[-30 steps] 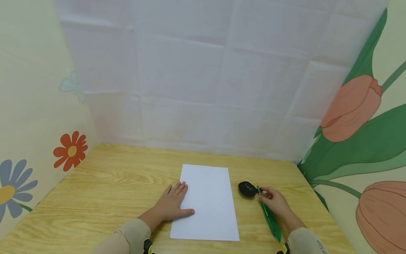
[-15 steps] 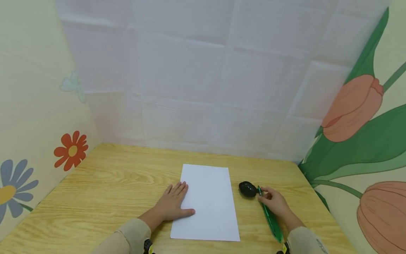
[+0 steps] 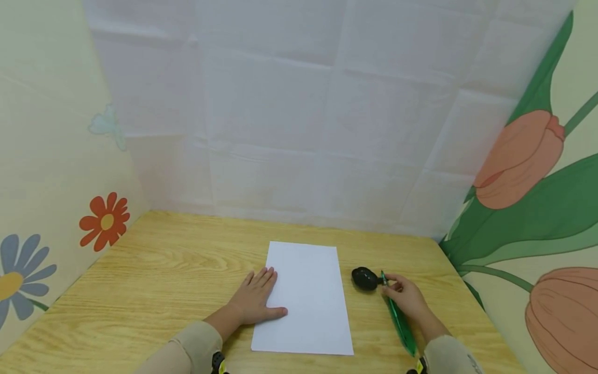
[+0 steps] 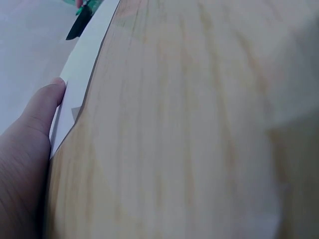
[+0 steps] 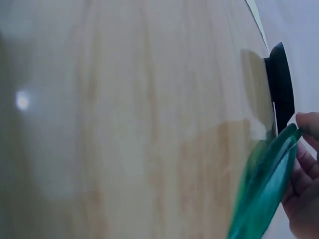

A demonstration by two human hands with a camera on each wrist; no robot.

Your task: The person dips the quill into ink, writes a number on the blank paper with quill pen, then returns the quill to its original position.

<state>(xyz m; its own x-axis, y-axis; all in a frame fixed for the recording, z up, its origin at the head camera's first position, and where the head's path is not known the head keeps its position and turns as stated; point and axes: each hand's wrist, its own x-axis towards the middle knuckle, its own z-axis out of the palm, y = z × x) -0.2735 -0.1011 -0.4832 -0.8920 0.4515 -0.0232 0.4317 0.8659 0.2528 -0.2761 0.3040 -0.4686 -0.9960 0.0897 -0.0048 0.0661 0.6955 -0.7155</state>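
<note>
A white sheet of paper (image 3: pixel 306 296) lies on the wooden table (image 3: pixel 154 280). My left hand (image 3: pixel 256 299) rests flat on the sheet's left edge with straight fingers; the left wrist view shows the thumb (image 4: pixel 42 107) against the paper (image 4: pixel 87 55). To the right of the sheet my right hand (image 3: pixel 405 296) grips a green translucent tool (image 3: pixel 399 322) with a black rounded head (image 3: pixel 365 278) that rests on the table. In the right wrist view the green handle (image 5: pixel 264 194) and black head (image 5: pixel 280 84) sit beside my fingers (image 5: pixel 304 164).
Walls close the table in: a white quilted panel (image 3: pixel 303 119) at the back, a flowered wall (image 3: pixel 51 208) on the left, a tulip-patterned wall (image 3: pixel 537 208) on the right. Bare wood lies left of the paper.
</note>
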